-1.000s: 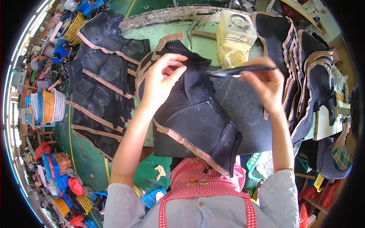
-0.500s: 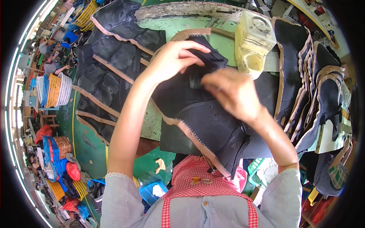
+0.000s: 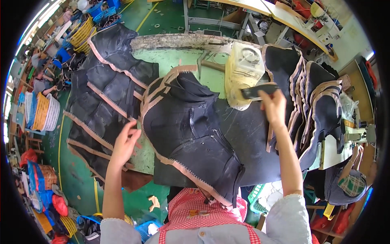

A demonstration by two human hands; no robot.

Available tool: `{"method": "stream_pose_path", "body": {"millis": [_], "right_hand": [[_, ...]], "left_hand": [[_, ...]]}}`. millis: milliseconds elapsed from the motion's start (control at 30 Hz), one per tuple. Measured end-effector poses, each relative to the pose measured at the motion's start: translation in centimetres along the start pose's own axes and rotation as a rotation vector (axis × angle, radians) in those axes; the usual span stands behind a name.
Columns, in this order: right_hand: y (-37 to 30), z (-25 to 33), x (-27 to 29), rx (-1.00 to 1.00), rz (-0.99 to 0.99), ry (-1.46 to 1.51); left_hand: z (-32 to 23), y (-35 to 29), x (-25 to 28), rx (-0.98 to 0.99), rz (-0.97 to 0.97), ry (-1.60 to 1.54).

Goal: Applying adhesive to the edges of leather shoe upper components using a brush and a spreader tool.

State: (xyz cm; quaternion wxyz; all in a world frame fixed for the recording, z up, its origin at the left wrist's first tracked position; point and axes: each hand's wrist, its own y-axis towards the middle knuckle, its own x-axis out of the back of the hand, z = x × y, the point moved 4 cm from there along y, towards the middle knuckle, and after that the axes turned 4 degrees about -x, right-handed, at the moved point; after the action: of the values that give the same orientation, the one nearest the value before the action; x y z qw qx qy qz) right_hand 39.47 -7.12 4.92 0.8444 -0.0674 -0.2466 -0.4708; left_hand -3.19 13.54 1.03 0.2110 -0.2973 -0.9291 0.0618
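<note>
A black piece with tan zigzag-cut edging (image 3: pixel 180 122) lies in front of me, with a wet-looking streak on its middle panel. My right hand (image 3: pixel 273 106) grips a dark flat brush (image 3: pixel 262 90) over the mouth of a cloudy, stained plastic glue container (image 3: pixel 243 65). Whether the brush tip touches the rim, I cannot tell. To the left of the black piece is my left hand (image 3: pixel 126 141), its fingers loosely bent and apart. It is close to the overlapping black pieces (image 3: pixel 109 87), and I see nothing held in it.
A hammer (image 3: pixel 209 64) lies beside the container. Several layered black pieces with tan edges (image 3: pixel 302 97) rest at the right. A dark board (image 3: pixel 248 134) sits under the front piece. At the far right a person's arms (image 3: pixel 352 164) show near a machine.
Both hands have left the black piece. My left hand moved left and down; my right hand moved right to the container with the brush. The black piece's folded part now lies lower.
</note>
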Motion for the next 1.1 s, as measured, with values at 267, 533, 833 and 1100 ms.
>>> {"method": "stream_pose_path", "body": {"millis": [267,533,833,1100], "right_hand": [[-4.1,2.9,0.9,-0.177,0.275,0.446],[-8.0,13.3,-9.9,0.697,0.121,-0.212],[-10.3,13.7,-16.6,0.874,0.398,-0.45],[-8.4,13.6,-11.1,0.823,0.728,-0.168]], "left_hand": [[1.1,1.1,-2.9,-0.12,-0.081,-0.354],[-1.6,-0.7,-7.1,-0.098,-0.129,-0.827],[1.6,-1.8,-9.6,0.155,-0.111,-1.379],[2.0,-1.5,-9.6,0.146,-0.151,-1.387]]}}
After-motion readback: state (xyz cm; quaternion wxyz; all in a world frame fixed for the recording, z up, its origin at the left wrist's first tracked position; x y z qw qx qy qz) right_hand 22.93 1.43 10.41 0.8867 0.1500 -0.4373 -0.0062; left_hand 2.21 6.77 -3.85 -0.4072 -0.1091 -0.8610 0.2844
